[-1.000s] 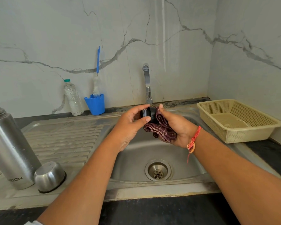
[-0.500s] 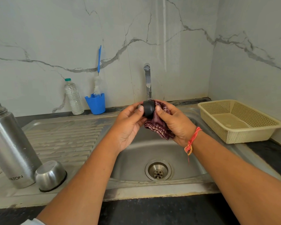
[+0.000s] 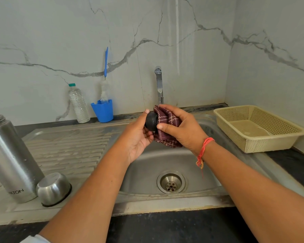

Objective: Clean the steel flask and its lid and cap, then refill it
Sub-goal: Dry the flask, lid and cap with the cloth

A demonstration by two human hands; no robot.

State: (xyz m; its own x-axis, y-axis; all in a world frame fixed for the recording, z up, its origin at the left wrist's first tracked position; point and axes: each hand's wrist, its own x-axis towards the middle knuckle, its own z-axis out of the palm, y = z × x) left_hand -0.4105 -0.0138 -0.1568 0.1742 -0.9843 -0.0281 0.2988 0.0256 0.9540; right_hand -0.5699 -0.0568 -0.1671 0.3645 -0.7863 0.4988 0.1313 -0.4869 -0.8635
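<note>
Steel takes up most of the view. The sink point(image 3: 144, 172) and its ribbed drainboard point(image 3: 68, 148) span the counter, and both hands work above the basin, probably so that drips fall toward the drain rather than onto the dark worktop. No water can be seen coming from the tap point(image 3: 159, 85).

At the far left of the drainboard the steel flask point(image 3: 9, 155) stands upright with its mouth uncovered, parked clear of the work. Whether its inside is already washed cannot be told, and the refill looks not yet done. The cream basket point(image 3: 263, 148) sits at the right of the sink, well apart from the hands. Just beside the foot of the flask the steel cap point(image 3: 53, 188) lies mouth down, a position that would let it drain. Against the wall stand a clear bottle point(image 3: 78, 104) and a blue cup point(image 3: 103, 111) holding a brush point(image 3: 104, 88), within reach.

The right hand point(image 3: 184, 128) has fingers and thumb curled round a bunched maroon checked cloth point(image 3: 167, 118) and presses it over one end of the lid. The left hand point(image 3: 139, 137) grips the black lid point(image 3: 151, 121) at its other end, between thumb and curled fingertips. Held this way, one hand can steady or turn the lid while the other wipes it. This appears to be the wiping step for the lid.
</note>
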